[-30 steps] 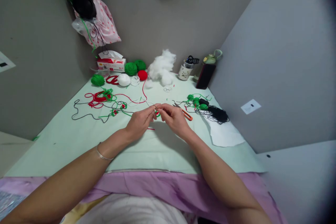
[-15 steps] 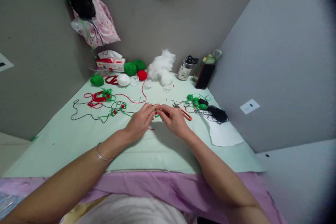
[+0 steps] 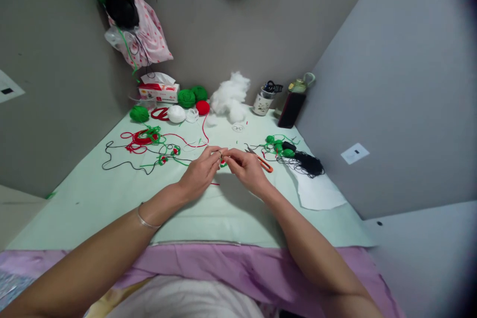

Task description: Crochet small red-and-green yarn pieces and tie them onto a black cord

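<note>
My left hand (image 3: 201,171) and my right hand (image 3: 248,169) meet over the middle of the table, both closed with fingertips pinched together. Between them shows a small red, white and green yarn piece (image 3: 223,163), mostly covered by the fingers. A thin dark strand crosses near the fingertips; whether a hook or needle is there I cannot make out. Just right of my right hand lie orange-handled thread snips (image 3: 265,164). Left of my left hand, two similar small yarn pieces (image 3: 163,160) rest among loose strands.
Tangled red yarn (image 3: 143,137), balls of green yarn (image 3: 186,98), a white ball (image 3: 176,114) and a red ball (image 3: 202,107) occupy the left and back. White stuffing (image 3: 231,97), a pen cup (image 3: 263,103) and a bottle (image 3: 298,87) stand behind. Black yarn (image 3: 309,164) lies right.
The view has shifted very slightly. Both hands stay at the same spot, their fingers pinched as before, with hardly any visible movement.
</note>
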Motion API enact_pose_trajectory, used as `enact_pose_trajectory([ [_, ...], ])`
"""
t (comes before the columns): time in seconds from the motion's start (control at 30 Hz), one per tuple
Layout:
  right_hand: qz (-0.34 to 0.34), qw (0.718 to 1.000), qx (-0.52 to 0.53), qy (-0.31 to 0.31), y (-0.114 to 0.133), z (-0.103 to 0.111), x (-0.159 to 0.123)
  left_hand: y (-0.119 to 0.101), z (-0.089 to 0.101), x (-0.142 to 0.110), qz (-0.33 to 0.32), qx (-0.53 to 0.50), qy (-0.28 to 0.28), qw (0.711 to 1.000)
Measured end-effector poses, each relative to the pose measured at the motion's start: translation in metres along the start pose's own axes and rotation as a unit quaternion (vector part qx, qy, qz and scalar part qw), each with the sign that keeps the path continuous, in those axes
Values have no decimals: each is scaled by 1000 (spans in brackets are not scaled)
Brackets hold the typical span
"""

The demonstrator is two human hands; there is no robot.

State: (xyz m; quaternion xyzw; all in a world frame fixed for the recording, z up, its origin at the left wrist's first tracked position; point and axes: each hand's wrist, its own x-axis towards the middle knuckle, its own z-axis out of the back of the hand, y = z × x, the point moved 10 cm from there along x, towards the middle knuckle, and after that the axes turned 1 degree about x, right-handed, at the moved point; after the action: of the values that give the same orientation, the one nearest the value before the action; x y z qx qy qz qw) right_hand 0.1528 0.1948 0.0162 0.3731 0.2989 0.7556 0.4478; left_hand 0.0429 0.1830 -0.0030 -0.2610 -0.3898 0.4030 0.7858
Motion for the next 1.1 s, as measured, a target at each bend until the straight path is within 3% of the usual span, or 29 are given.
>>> enact_pose_trajectory([
  [0.17,-30,999,30,-16,-7,4,1,-3,0,1,0,-10,5,1000],
  [0.67,-58,992,109,16,-8,-1,3,-3,-2,0,-3,40,13,999],
  [0.8,-73,991,113,-27,-16,6,4,0,-2,1,-1,30,10,999],
  [0.93,-42,993,83,-69,-15,15,2,13,3,3,50,-109,-14,993],
  [1.1,-5,996,-9,-87,-1,17,-4,28,7,6,162,-330,-43,929],
])
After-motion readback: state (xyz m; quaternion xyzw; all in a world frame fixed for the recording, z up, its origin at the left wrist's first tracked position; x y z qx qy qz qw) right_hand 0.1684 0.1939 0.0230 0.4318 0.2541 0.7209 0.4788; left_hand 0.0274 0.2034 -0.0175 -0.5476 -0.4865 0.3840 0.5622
